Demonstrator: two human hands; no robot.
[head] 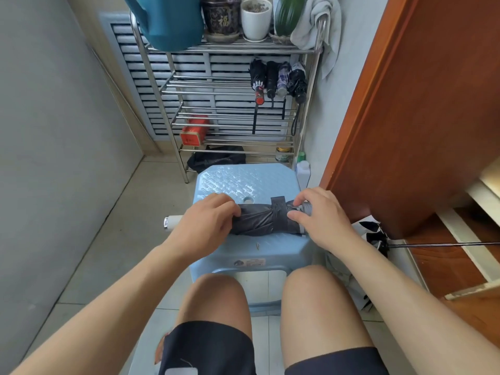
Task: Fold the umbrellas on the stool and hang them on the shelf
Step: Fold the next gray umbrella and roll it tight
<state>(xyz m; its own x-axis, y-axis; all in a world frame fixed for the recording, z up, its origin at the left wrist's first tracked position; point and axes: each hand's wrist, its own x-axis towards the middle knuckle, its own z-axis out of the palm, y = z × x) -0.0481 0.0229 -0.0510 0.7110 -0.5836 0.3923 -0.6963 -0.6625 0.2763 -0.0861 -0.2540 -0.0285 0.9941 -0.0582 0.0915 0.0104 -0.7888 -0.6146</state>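
**Grey umbrella rolled on the blue stool, both hands on it**

The metal shelf (162, 85) stands against the louvred wall, with four folded umbrellas (278, 79) hanging from a rail at its right side. On its top tier a dark pot (221, 17) bears the gold character 福. The blue stool (243, 182) stands before the person's knees; a label on its front edge is too small to read. Across its seat lies the grey umbrella (259, 220), rolled, a strap around it, its white handle (173, 221) jutting left. The left hand (208, 223) curls its fingers over the cloth near the handle end. The right hand (316, 215) pinches the tip end between thumb and forefinger.
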